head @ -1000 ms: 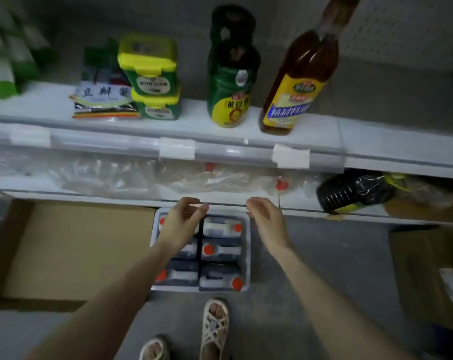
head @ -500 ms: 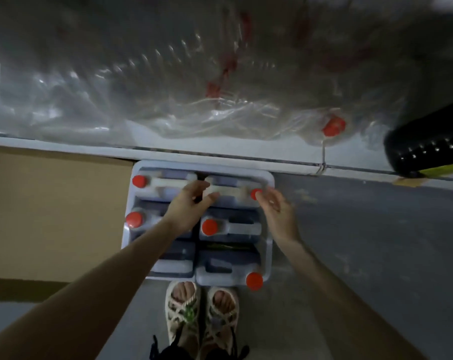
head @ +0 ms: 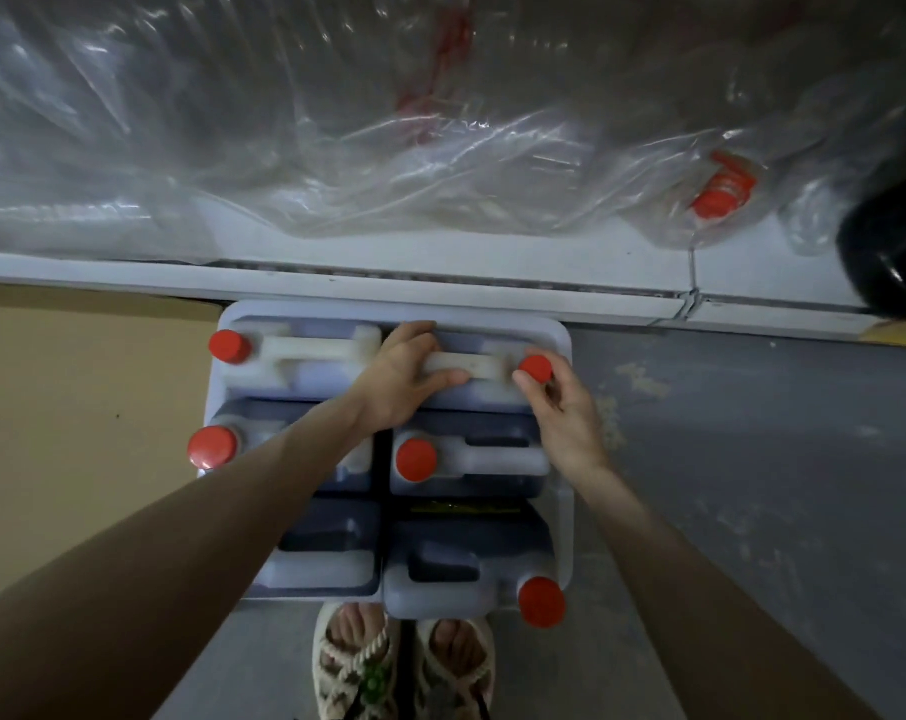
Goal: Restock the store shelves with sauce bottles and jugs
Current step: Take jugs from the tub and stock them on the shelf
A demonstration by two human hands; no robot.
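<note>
Six white plastic jugs (head: pixel 295 356) are standing two by three in a pale plastic tray (head: pixel 565 522) on the grey concrete floor (head: pixel 752 459), just before the white metal shelf (head: pixel 440 283). Left of the tray, flat brown cardboard (head: pixel 76 433) is lying; crumpled clear film (head: pixel 336 148) is lying on the shelf. The left hand (head: pixel 398 381) and right hand (head: pixel 565 413) are holding the far right jug (head: pixel 471 363).

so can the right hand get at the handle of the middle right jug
Probably yes: the handle lies uncovered just beside the right hand, which would first have to release the far jug's red cap.
</note>
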